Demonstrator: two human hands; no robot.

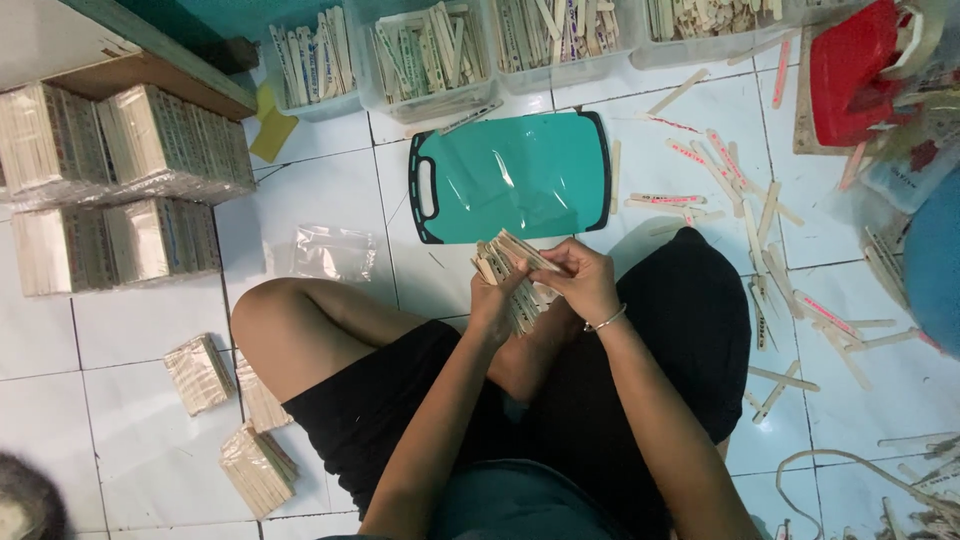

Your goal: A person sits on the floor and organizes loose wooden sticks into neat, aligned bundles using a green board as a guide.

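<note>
While my left hand (497,300) closes around a fanned bundle of flat wooden sticks (508,268) at frame centre, its fingers hide the bundle's lower half. My right hand (585,280) pinches the top stick, and a thin bracelet (606,320) circles that wrist. Markings on the sticks are too small to make out. Above the hands lies a glossy teal cutting board (515,175) with a black rim on white floor tiles (330,190). Clear bins of sticks (425,55) are cut off at the top edge. Wrapped stick stacks (120,150) occupy the upper left; loose sticks (760,230) scatter right.
</note>
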